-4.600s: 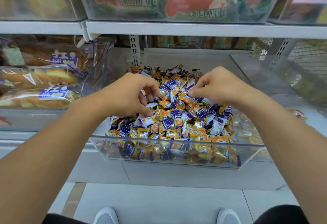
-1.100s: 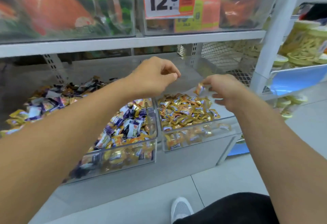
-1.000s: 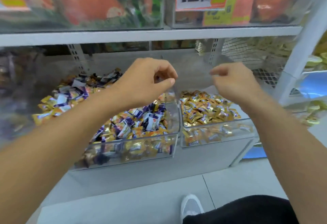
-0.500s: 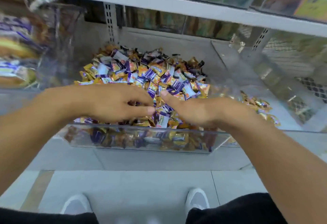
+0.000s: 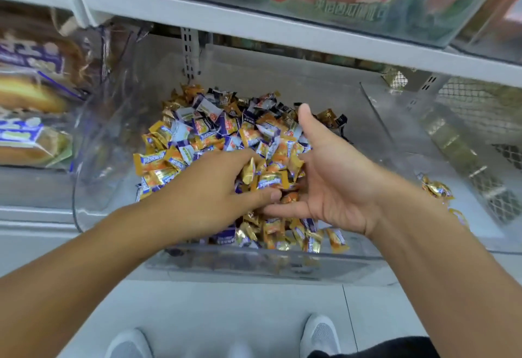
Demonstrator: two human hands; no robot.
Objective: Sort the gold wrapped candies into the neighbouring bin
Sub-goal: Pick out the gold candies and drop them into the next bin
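Here, a person's left hand [image 5: 209, 199] digs loose-fingered into the mixed pile in the clear bin [image 5: 254, 264], right hand [image 5: 330, 185] cupped beside it with the thumb up. Gold wrapped candies [image 5: 248, 169] lie among purple ones; best pinched singly. The neighbouring bin [image 5: 463, 233] is cut off at right; blur hides the left hand's fingertips.

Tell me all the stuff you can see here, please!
clear bin: one, see-through, middle of the shelf
mixed candies: too many to count, gold, orange and purple-white wrappers, piled in the clear bin
neighbouring bin: one, see-through, to the right
gold candies: a few showing, gold, in the neighbouring bin
bread packs: several, blurred, brown with purple labels, far left
shoes: two, white, on the floor
left hand: one, reaching into the pile
right hand: one, palm open, over the pile
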